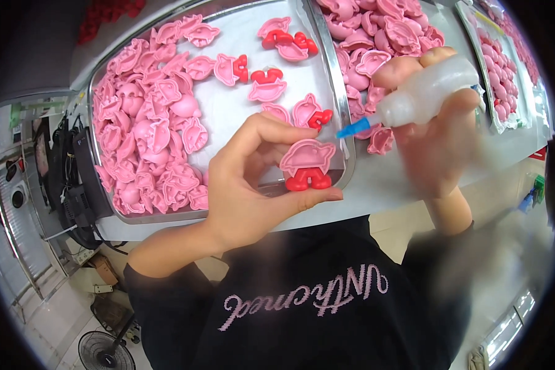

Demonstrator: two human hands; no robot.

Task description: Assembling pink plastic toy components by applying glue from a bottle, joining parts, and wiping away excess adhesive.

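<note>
Head view, looking straight down: left hand [253, 185] pinching a pink figure-shaped plastic piece with a red legs part [308, 168] fitted at its bottom, thumb under the red feet and fingertips curled behind the pink top, held up just in front of the near rim of the big steel tray [342, 123]. Right hand [441, 132] wrapped tight round a translucent squeeze bottle [428, 92], blue nozzle [350, 129] aimed down-left and hovering just above the upper right edge of the held piece, close but apparently not touching; a bit motion-blurred, so hard to call exactly. Looks like the gluing step, mid-way through one piece. Next move probably calls for steadying the pink piece and bringing the nozzle tip right onto the seam, then a gentle squeeze so nothing floods over. Around it: heap of loose pink pieces [148, 129] filling the left half of the tray, a handful of finished pink-and-red ones [268, 77] scattered across the bare middle. Second tray [376, 37] to the right, also piled with pink parts, and a third [502, 68] further right. Nothing really blocking the nozzle's path; only the tray rim sitting right behind the piece, plus a finished one [311, 114] lying close by.
</note>
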